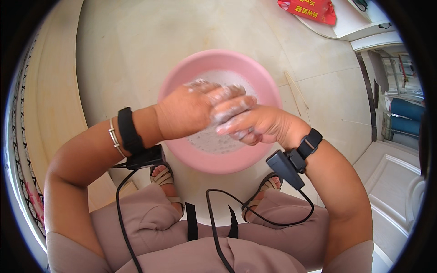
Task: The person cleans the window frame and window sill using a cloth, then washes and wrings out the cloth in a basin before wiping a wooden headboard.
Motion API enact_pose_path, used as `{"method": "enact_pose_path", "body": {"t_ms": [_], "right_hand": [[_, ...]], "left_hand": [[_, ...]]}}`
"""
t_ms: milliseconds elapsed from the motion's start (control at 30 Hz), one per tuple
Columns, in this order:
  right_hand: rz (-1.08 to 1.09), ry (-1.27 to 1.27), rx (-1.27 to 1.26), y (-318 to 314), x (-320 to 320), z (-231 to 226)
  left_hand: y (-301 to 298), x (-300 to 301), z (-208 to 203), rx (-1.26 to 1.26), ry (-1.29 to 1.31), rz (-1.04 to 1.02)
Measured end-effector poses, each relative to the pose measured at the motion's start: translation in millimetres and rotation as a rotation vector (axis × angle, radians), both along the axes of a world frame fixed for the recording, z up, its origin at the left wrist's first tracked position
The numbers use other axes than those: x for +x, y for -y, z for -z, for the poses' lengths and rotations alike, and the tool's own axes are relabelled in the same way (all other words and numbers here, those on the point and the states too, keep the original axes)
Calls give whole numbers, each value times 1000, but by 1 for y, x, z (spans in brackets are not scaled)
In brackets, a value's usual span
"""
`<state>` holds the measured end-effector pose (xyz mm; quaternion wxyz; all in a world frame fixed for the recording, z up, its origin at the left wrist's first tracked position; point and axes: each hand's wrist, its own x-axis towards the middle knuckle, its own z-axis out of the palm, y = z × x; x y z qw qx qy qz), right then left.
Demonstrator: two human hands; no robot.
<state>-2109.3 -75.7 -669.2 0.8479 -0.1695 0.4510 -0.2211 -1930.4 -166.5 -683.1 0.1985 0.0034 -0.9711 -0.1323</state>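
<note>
My left hand and my right hand are pressed together over a pink basin. White suds coat the fingers of both. The left hand lies palm down with its fingers curled over those of the right. My right hand comes in from the other side, its fingers bent in underneath. Whether anything is caught between them is hidden. Below, the basin holds cloudy soapy water with foam and bubbles on top.
The basin stands on a pale tiled floor, just beyond my sandalled feet. Two thin sticks lie to its right. A red package rests on a white shelf at the top right. Black cables hang from my wrist devices across my lap.
</note>
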Motion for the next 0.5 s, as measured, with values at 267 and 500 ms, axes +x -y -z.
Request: {"method": "enact_pose_path", "body": {"t_ms": [267, 500], "right_hand": [[-179, -379, -88, -1, 29, 0], [-496, -910, -696, -2, 38, 8]], "left_hand": [[-5, -1, -3, -121, 393, -30], [-11, -10, -12, 82, 638, -134]]}}
